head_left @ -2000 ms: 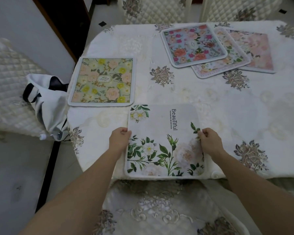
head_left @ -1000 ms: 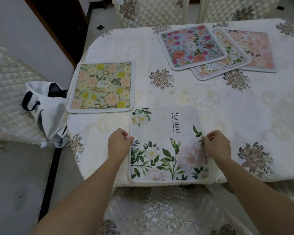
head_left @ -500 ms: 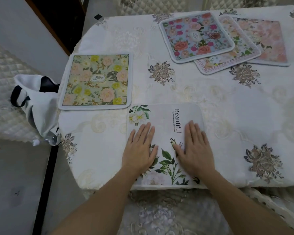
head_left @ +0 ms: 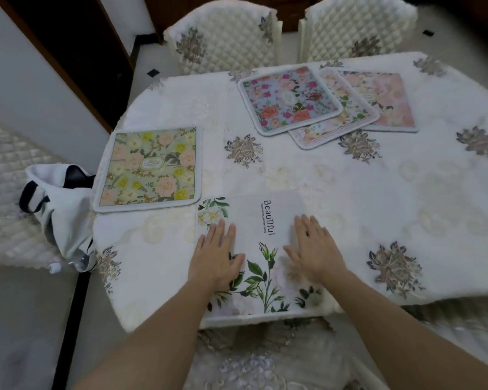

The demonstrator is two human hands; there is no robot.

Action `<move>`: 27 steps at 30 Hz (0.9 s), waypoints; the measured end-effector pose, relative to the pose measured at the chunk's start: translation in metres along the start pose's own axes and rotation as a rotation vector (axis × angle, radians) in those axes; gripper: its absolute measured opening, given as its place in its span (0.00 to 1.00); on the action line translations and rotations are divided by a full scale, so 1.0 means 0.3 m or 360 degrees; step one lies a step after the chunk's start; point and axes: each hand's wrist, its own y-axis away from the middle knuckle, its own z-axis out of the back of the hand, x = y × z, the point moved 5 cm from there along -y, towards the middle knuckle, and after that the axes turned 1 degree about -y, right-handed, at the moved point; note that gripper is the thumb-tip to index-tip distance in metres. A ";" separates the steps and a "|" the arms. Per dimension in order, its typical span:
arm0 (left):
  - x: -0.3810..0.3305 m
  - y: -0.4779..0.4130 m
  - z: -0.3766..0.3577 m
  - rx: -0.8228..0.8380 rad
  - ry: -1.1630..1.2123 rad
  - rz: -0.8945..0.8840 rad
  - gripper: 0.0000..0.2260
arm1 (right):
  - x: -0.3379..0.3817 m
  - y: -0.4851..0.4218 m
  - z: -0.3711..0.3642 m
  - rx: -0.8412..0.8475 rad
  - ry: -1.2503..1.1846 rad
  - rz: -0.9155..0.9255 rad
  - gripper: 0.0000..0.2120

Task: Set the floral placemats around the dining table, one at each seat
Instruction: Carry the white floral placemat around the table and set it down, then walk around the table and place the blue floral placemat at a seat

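A white placemat with green leaves and the word "Beautiful" (head_left: 261,220) lies flat at the near edge of the dining table (head_left: 364,192). My left hand (head_left: 216,258) rests palm down on its left half, fingers apart. My right hand (head_left: 314,250) lies palm down on its right half. A green and yellow floral placemat (head_left: 150,167) lies at the table's left side. At the far side a blue floral placemat (head_left: 289,98) overlaps a cream one (head_left: 350,114), which overlaps a pink one (head_left: 383,99).
Two quilted cream chairs (head_left: 228,35) (head_left: 358,26) stand at the far side, another chair (head_left: 9,192) at the left. A white bag with dark straps (head_left: 59,204) hangs by the left edge. A chair seat (head_left: 265,358) sits just below me.
My hands let go of the white placemat's side edges and now press flat on top of it. The view has tilted up, so the far chairs show.
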 end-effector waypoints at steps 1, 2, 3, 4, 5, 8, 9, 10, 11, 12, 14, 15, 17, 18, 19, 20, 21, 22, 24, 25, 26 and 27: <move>-0.014 0.001 0.024 0.0014 0.0005 0.0009 0.33 | -0.011 0.018 0.038 -0.0039 -0.0012 -0.0009 0.34; -0.034 0.002 0.050 0.0002 -0.0010 0.0001 0.33 | -0.025 0.039 0.077 -0.0080 -0.0012 -0.0015 0.33; -0.063 0.002 0.077 -0.0029 -0.0048 -0.0030 0.33 | -0.042 0.061 0.115 -0.0123 0.0004 -0.0019 0.32; -0.100 0.001 0.103 -0.0063 -0.0096 -0.0073 0.32 | -0.062 0.081 0.150 -0.0168 0.0024 -0.0024 0.31; -0.143 -0.001 0.129 -0.0093 -0.0132 -0.0121 0.32 | -0.085 0.100 0.182 -0.0209 0.0034 -0.0035 0.31; -0.301 -0.011 0.203 -0.0161 -0.0152 -0.0259 0.31 | -0.166 0.148 0.270 -0.0302 0.0043 -0.0093 0.30; -0.359 -0.013 0.222 -0.0171 -0.0159 -0.0314 0.30 | -0.194 0.169 0.296 -0.0333 0.0038 -0.0116 0.29; -0.421 -0.015 0.238 -0.0182 -0.0175 -0.0377 0.30 | -0.224 0.197 0.321 -0.0367 0.0024 -0.0142 0.29; -0.484 -0.015 0.251 -0.0201 -0.0194 -0.0441 0.30 | -0.254 0.228 0.345 -0.0411 0.0007 -0.0172 0.29; -0.550 -0.016 0.263 -0.0221 -0.0212 -0.0505 0.30 | -0.285 0.262 0.368 -0.0460 -0.0008 -0.0208 0.29; -0.691 -0.018 0.281 -0.0263 -0.0225 -0.0650 0.30 | -0.357 0.339 0.408 -0.0551 -0.0017 -0.0298 0.28; -0.762 -0.018 0.286 -0.0286 -0.0225 -0.0730 0.29 | -0.396 0.379 0.423 -0.0586 -0.0012 -0.0346 0.28; -0.906 -0.010 0.288 -0.0313 -0.0210 -0.0898 0.30 | -0.484 0.465 0.442 -0.0645 -0.0008 -0.0454 0.28; -0.975 -0.004 0.286 -0.0323 -0.0205 -0.0984 0.29 | -0.529 0.511 0.451 -0.0679 -0.0004 -0.0512 0.27; -1.047 0.003 0.283 -0.0329 -0.0215 -0.1068 0.29 | -0.576 0.562 0.459 -0.0719 0.0003 -0.0576 0.27; -1.120 0.013 0.277 -0.0335 -0.0234 -0.1147 0.29 | -0.624 0.618 0.468 -0.0766 0.0008 -0.0646 0.27; -1.193 0.022 0.270 -0.0338 -0.0253 -0.1219 0.29 | -0.674 0.677 0.479 -0.0817 0.0005 -0.0722 0.26; -1.269 0.032 0.262 -0.0338 -0.0265 -0.1288 0.29 | -0.726 0.737 0.488 -0.0859 -0.0009 -0.0799 0.26; -1.426 0.060 0.244 -0.0334 -0.0280 -0.1424 0.29 | -0.836 0.867 0.500 -0.0917 -0.0046 -0.0941 0.24; -1.506 0.078 0.234 -0.0333 -0.0286 -0.1495 0.29 | -0.894 0.932 0.503 -0.0954 -0.0054 -0.1002 0.23; -1.588 0.099 0.224 -0.0326 -0.0290 -0.1570 0.29 | -0.952 0.999 0.502 -0.0995 -0.0056 -0.1062 0.22; -1.672 0.126 0.213 -0.0322 -0.0294 -0.1648 0.29 | -1.011 1.069 0.499 -0.1030 -0.0060 -0.1130 0.22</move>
